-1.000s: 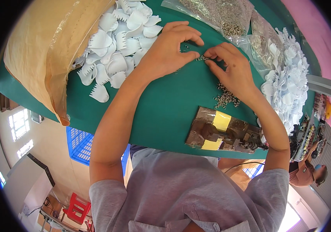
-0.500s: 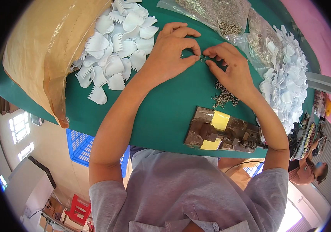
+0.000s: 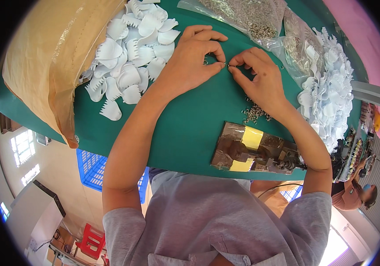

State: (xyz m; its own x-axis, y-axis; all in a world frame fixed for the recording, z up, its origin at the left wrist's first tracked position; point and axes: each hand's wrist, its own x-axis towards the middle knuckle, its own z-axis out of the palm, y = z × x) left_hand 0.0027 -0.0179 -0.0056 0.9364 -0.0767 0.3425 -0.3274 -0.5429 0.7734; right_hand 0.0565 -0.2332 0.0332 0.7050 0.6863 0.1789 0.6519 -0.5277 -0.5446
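Over the green tabletop [image 3: 185, 124], my left hand [image 3: 194, 57] pinches a tiny metal piece between thumb and index finger. Its other fingers are bent above the table. Just to its right, the thumb and index finger of my right hand [image 3: 261, 75] are also closed in a pinch, around a tiny dark metal bit too small to make out well. The two pairs of fingertips almost meet. Partly covered by my right wrist lies a pile of small metal clips [image 3: 255, 113]. Nearer to me is a brown metal fixture [image 3: 265, 153] with yellow patches, its right end beside my right forearm.
White toothed plastic pieces [image 3: 130, 75] are heaped at left beside a brown paper sack [image 3: 52, 62]. Another white heap [image 3: 329, 97] lies at right. Clear bags of small metal parts [image 3: 263, 31] lie at the back. A blue crate [image 3: 93, 170] is below the table. Another person [image 3: 352, 195] is at far right.
My right hand has shifted a little left, bringing its fingertips closer to those of my left hand. Both hands stay pinched.
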